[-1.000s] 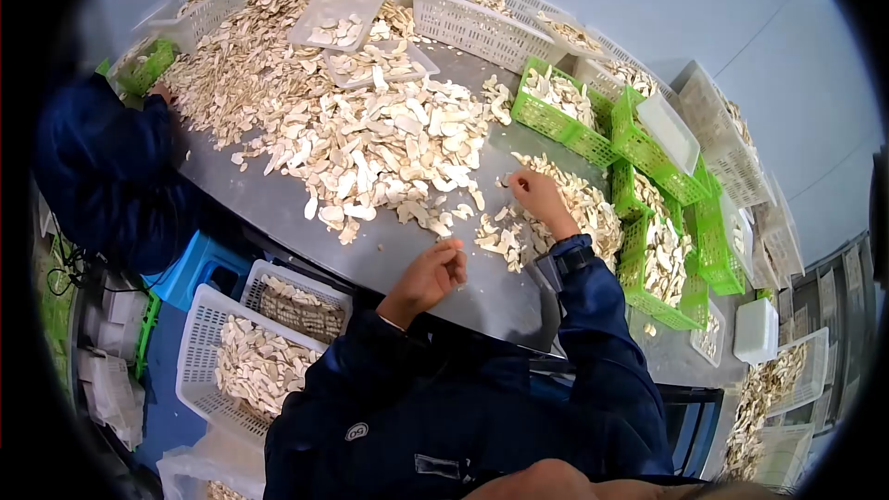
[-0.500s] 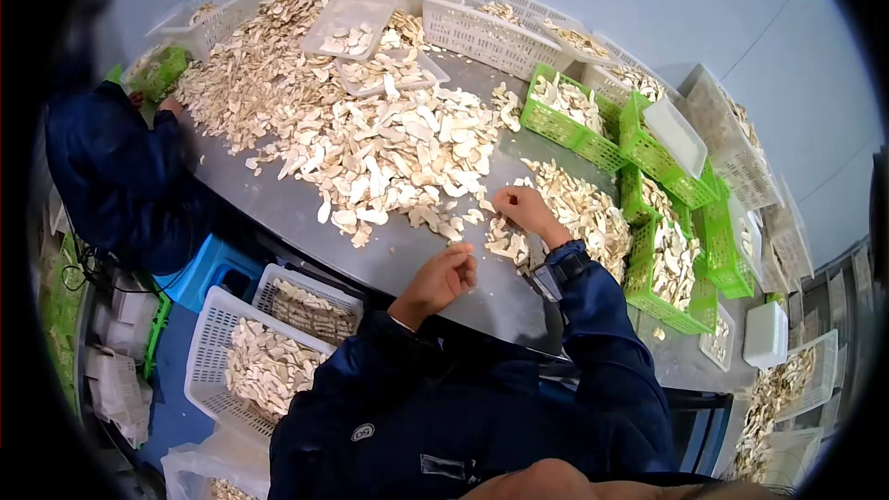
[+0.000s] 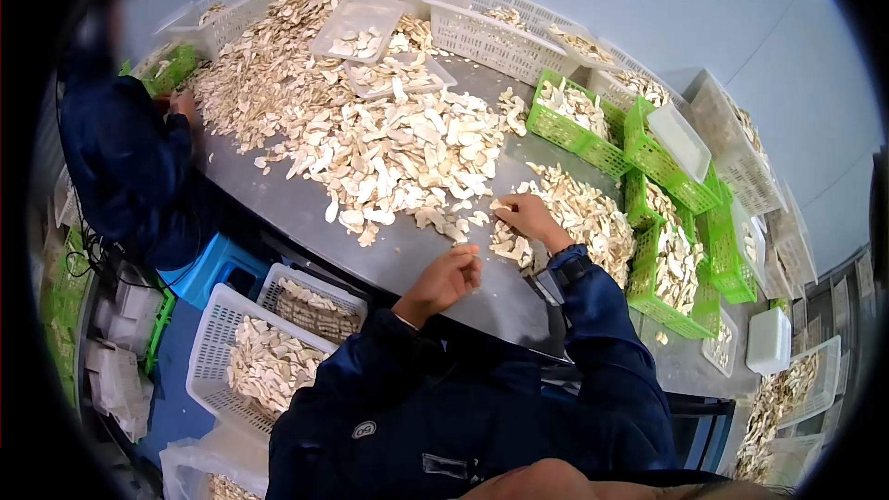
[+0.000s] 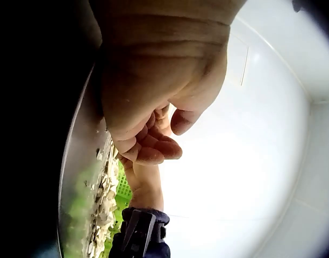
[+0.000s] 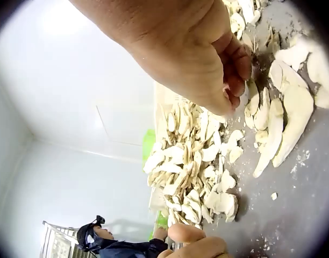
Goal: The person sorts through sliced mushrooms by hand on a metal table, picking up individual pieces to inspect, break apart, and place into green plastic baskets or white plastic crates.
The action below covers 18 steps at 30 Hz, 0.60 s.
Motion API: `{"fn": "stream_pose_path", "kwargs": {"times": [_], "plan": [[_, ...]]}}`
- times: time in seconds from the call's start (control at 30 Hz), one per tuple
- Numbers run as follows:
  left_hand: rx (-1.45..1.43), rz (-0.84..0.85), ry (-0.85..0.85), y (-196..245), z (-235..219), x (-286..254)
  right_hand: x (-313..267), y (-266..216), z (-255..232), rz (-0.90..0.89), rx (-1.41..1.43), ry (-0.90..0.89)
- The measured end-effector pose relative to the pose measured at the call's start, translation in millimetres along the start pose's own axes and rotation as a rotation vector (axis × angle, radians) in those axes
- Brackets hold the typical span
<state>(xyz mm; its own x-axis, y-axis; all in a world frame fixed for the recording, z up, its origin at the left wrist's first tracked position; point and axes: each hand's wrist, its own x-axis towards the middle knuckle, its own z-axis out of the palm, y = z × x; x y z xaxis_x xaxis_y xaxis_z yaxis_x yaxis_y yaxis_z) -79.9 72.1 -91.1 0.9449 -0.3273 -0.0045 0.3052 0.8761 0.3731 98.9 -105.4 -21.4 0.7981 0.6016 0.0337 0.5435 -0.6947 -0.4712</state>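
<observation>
Pale dried slices, which look like mushroom, form a large pile (image 3: 398, 143) on the grey metal table (image 3: 306, 222), with a smaller pile (image 3: 588, 218) to its right. Between these piles, my right hand (image 3: 532, 220) has its fingertips down at a few slices; in the right wrist view the fingers of this hand (image 5: 207, 75) bend toward the thumb beside some slices (image 5: 253, 102), and whether they pinch one is unclear. Over the table's near edge hangs my left hand (image 3: 440, 282); the left wrist view shows this hand (image 4: 159, 91) loosely curled, thumb apart, holding nothing.
Green baskets (image 3: 579, 134) of slices line the right side. Behind the large pile stand white crates (image 3: 491, 37) and clear trays (image 3: 356, 28). Another person (image 3: 130, 148) works at the left end. Filled white crates (image 3: 208, 352) sit below the table's near edge.
My right hand has moved from the smaller pile leftward and nearer, to the slices between the piles. My left hand has barely moved. The head view has shifted slightly.
</observation>
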Motion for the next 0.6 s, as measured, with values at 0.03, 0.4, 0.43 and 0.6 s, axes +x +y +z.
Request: {"fn": "stream_pose_path", "kwargs": {"times": [0.03,0.4,0.43,0.6], "plan": [[0.002,0.000,0.003,0,1,-1,-2,2,0,0.012,-0.015,0.014],[0.245,-0.147,-0.118,0,-2,-7,-12,-88,35,-0.250,-0.138,-0.096],[0.215,-0.116,-0.128,-1,-6,-6,-12,-84,38,-0.234,-0.131,-0.095],[0.028,0.110,-0.102,-4,-12,-2,-15,-64,23,-0.142,-0.079,-0.116]]}}
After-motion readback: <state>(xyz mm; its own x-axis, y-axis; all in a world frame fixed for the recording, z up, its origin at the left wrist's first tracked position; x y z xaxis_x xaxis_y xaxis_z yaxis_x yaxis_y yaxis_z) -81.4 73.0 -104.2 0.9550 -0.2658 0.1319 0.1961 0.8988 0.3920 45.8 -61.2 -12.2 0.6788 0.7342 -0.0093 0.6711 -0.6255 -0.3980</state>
